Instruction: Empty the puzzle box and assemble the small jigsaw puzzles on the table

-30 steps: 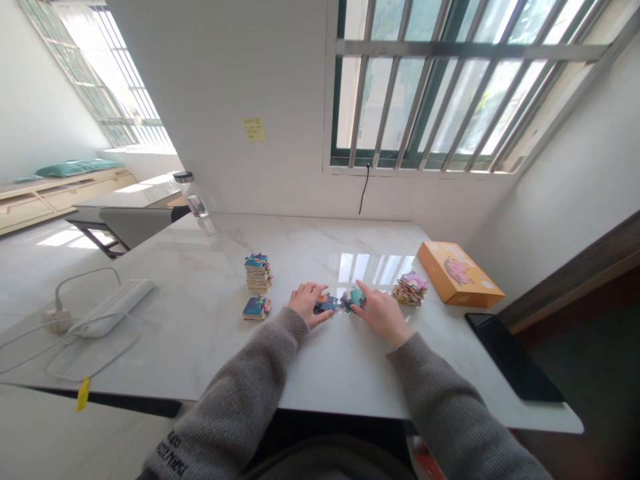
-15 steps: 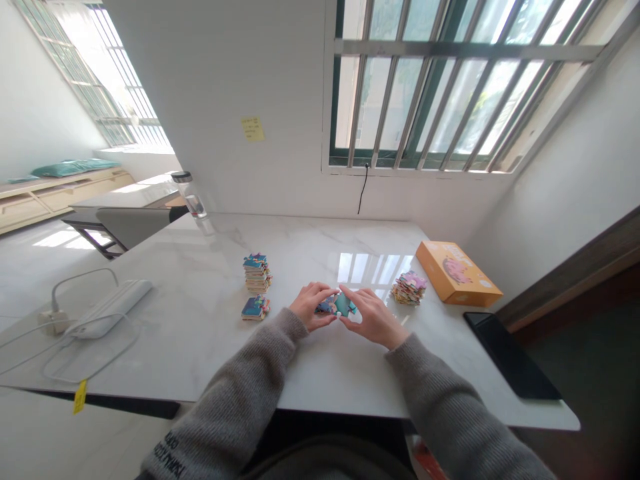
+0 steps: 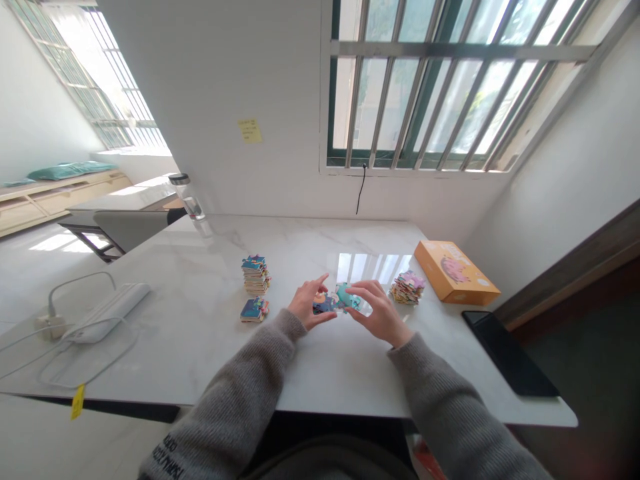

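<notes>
My left hand (image 3: 306, 305) rests on a dark blue puzzle piece (image 3: 324, 305) on the white marble table (image 3: 200, 333), pinching it at the edge with its forefinger raised. My right hand (image 3: 376, 310) pinches a teal puzzle piece (image 3: 346, 297) and holds it against the blue one. The two pieces touch at the middle of the table. Grey sleeves cover both arms.
A tall stack of puzzle pieces (image 3: 255, 274) and a low stack (image 3: 255, 309) lie left of my hands. A loose pile (image 3: 407, 287) and an orange box (image 3: 455, 272) lie to the right. A black tablet (image 3: 507, 362), a white power strip (image 3: 111, 311) and a bottle (image 3: 187, 197) sit near the edges.
My right hand slid the teal piece left until it met the blue piece under my left hand. My left forefinger has lifted.
</notes>
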A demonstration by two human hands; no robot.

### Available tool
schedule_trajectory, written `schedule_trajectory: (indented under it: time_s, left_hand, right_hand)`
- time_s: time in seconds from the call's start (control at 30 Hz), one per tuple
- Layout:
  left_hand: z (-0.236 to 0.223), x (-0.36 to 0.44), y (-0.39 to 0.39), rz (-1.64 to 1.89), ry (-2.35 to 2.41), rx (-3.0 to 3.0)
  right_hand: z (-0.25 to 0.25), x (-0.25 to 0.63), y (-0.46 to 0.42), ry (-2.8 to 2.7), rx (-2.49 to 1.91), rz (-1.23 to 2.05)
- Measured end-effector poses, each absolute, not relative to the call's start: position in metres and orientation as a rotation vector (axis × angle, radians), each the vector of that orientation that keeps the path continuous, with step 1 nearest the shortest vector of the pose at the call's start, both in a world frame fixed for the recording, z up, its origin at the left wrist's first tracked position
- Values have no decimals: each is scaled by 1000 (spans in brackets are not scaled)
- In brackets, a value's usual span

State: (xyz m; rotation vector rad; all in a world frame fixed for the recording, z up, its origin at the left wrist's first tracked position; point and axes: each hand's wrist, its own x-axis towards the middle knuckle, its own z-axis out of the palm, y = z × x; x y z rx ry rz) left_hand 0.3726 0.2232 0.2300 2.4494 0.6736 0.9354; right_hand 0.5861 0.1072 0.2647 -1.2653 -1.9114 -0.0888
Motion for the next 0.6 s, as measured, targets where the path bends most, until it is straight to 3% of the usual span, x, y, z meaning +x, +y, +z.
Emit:
schedule_trajectory:
  time_s: [0.27, 0.6]
  left_hand:
    - [228, 372, 225, 638, 907, 2670]
    - [231, 371, 224, 563, 1008, 2643]
  right_hand:
    - [270, 663, 86, -1187, -1863, -617]
    - [257, 675, 87, -1163, -2228, -545]
